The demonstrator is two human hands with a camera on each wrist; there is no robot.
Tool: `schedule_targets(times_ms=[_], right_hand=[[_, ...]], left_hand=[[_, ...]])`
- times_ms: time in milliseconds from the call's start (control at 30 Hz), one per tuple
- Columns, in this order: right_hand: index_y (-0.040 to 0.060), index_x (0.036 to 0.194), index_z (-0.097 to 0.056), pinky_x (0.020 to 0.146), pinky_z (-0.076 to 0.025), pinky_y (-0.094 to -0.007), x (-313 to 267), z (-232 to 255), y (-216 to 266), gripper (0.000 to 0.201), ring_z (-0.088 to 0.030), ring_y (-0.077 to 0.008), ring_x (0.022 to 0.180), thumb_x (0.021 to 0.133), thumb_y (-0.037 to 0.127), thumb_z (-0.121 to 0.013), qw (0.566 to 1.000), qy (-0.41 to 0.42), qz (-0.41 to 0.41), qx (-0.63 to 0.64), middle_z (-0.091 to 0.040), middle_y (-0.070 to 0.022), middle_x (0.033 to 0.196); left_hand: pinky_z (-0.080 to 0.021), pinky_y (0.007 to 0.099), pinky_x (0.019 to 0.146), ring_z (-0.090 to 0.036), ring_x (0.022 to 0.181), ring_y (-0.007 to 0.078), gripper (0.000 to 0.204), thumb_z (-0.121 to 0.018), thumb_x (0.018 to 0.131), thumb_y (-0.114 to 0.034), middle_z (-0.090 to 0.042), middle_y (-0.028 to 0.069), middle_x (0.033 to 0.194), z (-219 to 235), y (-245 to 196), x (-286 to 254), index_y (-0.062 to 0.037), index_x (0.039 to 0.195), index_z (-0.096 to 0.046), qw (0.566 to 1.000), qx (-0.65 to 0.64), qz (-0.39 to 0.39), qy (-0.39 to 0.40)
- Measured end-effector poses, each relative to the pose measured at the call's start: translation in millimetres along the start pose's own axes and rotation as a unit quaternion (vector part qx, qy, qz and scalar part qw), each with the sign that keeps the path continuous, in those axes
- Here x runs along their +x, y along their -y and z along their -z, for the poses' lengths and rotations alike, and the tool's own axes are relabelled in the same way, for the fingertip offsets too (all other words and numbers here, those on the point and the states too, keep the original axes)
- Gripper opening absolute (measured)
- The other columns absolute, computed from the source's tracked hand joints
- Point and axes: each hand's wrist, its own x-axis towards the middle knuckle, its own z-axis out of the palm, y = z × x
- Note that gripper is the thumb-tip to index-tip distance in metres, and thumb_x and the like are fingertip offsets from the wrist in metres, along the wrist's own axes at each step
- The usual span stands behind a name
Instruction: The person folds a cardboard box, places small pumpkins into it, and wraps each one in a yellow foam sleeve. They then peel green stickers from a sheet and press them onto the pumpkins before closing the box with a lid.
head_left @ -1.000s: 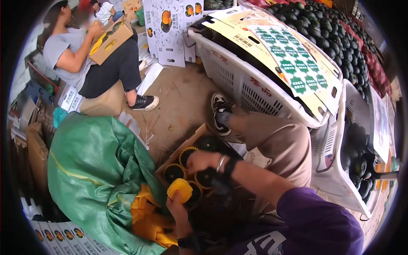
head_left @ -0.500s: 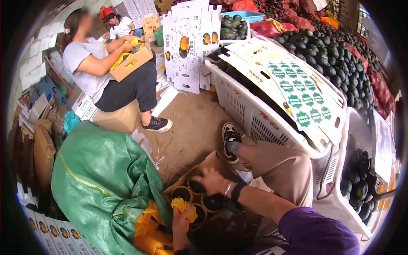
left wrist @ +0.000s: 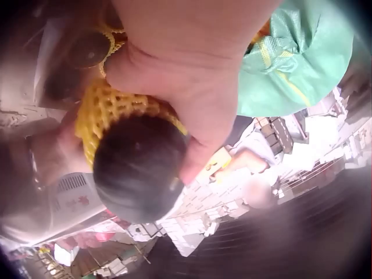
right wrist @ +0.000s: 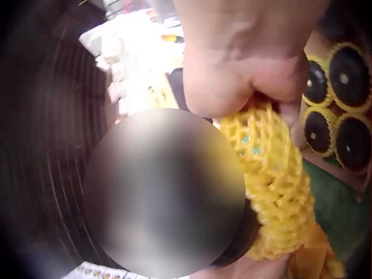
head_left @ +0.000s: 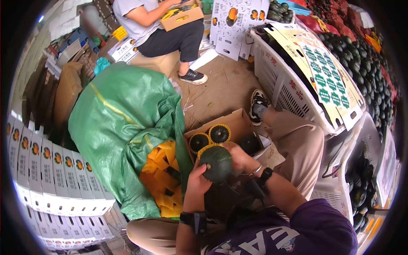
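Observation:
A dark green pumpkin (head_left: pixel 216 163) is held between both hands above the near part of an open cardboard box (head_left: pixel 236 120). A yellow foam net (left wrist: pixel 110 110) covers one side of it, leaving the other bare. The left hand (head_left: pixel 198 182) grips it from the left, thumb along its side; in the left wrist view that hand (left wrist: pixel 186 78) spans net and pumpkin. The right hand (head_left: pixel 238 158) holds the far right side; in the right wrist view, its fingers (right wrist: pixel 292 119) are at the net (right wrist: pixel 273 180), partly hidden. Netted pumpkins (head_left: pixel 219 133) sit in the box.
A green sack (head_left: pixel 123 106) with yellow nets (head_left: pixel 163 180) in its mouth lies left of the box. White crates (head_left: pixel 278 80) stand at the right, near piled pumpkins (head_left: pixel 369 76). Printed cartons (head_left: pixel 42 170) line the left; a seated person (head_left: pixel 144 21) is ahead.
The right hand has come up from the box to the left hand, and a pumpkin is now between them with the net partly on it. The head view has shifted, moving the surroundings rightward.

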Motion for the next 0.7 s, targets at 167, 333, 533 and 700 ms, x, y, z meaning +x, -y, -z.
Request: schedule_targets(times_ms=[167, 333, 533, 700], right_hand=[[-0.0007, 0.088, -0.062, 0.065, -0.049, -0.0354, -7, -13, 14, 0.028, -0.063, -0.0251, 0.07, 0.093, 0.026, -0.054, 0.766, -0.188, 0.406, -0.461, -0.063, -0.0149, 0.072], [0.0029, 0.114, -0.059, 0.081, -0.049, -0.0325, -2, 10, 10, 0.035, -0.063, -0.022, 0.091, 0.093, 0.03, -0.053, 0.977, 0.006, 0.191, -0.092, -0.066, -0.007, 0.096], [0.0009, 0.111, -0.057, 0.086, -0.049, -0.0359, 29, 47, -24, 0.038, -0.062, -0.0216, 0.092, 0.094, 0.034, -0.049, 0.958, 0.046, -0.055, 0.279, -0.064, -0.0104, 0.105], [-0.0009, 0.111, -0.059, 0.075, -0.05, -0.0343, 74, 85, -38, 0.037, -0.061, -0.0195, 0.084, 0.094, 0.03, -0.048, 0.991, -0.13, -0.014, 0.028, -0.064, -0.0126, 0.101]], left_hand=[[-0.046, 0.0328, 0.09, -0.054, 0.105, 0.0189, 0.061, -0.066, 0.079, -0.001, -0.052, 0.0112, 0.118, 9, 4, 12, -0.0024, 0.131, -0.035, 0.921, 0.327, -0.17, -0.125], [-0.044, 0.0319, 0.093, -0.053, 0.108, 0.0198, 0.059, -0.065, 0.081, -0.006, -0.051, 0.0113, 0.12, 6, 4, 15, -0.0024, 0.132, -0.035, 0.953, 0.236, -0.134, -0.133], [-0.041, 0.0394, 0.096, -0.049, 0.116, 0.0293, 0.069, -0.073, 0.074, -0.023, -0.047, 0.0189, 0.126, 36, 25, 49, -0.0046, 0.131, -0.04, 0.781, 0.605, -0.083, -0.133], [-0.036, 0.0418, 0.1, -0.042, 0.121, 0.0342, 0.075, -0.076, 0.064, -0.026, -0.041, 0.0193, 0.127, 55, 47, 104, -0.0082, 0.13, -0.045, 0.614, 0.773, -0.16, 0.012]])
